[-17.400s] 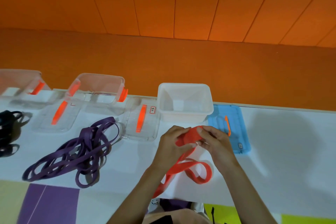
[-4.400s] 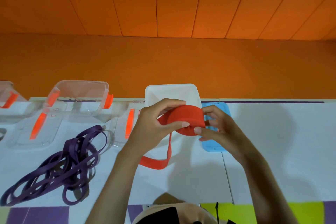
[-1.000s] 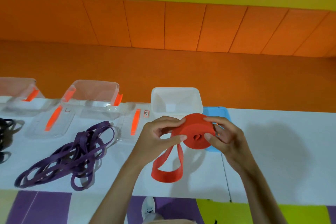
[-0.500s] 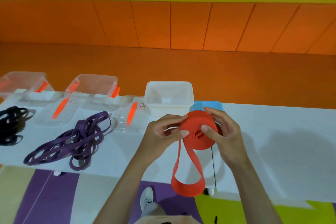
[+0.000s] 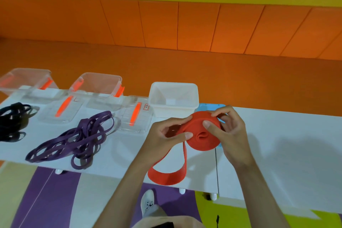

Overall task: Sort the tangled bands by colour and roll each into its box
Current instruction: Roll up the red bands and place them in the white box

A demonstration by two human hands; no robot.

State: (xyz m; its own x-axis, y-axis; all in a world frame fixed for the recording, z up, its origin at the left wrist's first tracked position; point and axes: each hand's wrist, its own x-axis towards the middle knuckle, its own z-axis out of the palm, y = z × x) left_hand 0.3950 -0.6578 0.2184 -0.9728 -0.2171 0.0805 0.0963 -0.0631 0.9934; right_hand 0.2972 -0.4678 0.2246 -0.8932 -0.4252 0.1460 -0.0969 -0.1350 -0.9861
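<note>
Both hands are up over the table, working one red band between them. Left hand: fingers curled, thumb tip pressed to the flat face of the roll, pinching the strand right where it feeds on. Right hand: thumb planted on the roll's face, fingers hooked around its far rim, a firm curled hold. The band is wound into a thick disc, held in the air just in front of the white box. Its loose loop dangles below the left hand, and its lowest curve sits right by the table's near edge.

Room to move? White tabletop stretches from the right hand out to the frame's right side. A seam in the table runs under the roll toward the near edge. Behind the roll, a blue lid peeks out beside the white box.

Left of the hands it is busier: a clear lid lies just beside the white box, then the purple bands sprawl in a tangle reaching close to the near edge. Further left sit another lid and the black bands at the frame's edge. Along the far edge stand a clear box and a second clear box, both with orange clips.
</note>
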